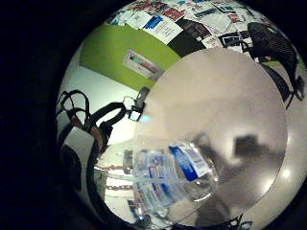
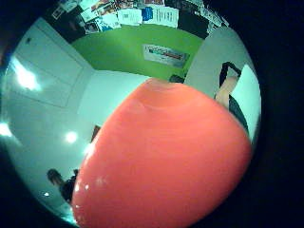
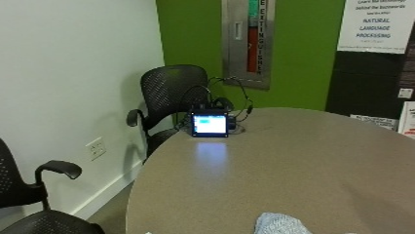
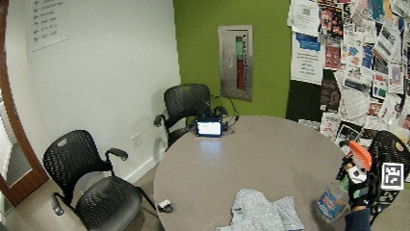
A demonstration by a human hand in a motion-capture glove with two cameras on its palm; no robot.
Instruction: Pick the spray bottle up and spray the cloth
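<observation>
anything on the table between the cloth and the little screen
No: in the wide outside view, only bare table lies between the cloth and the small screen.

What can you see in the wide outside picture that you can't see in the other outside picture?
Only the wide outside view shows the gloved hand gripping the spray bottle off the table's edge, the whole cloth, a second chair, and the wall of posters. Only the outside view shows the wall socket close up and the words on one poster. Both show the table, the small lit screen, the black chair behind it and the green wall; the outside view catches just a bit of the cloth.
</observation>
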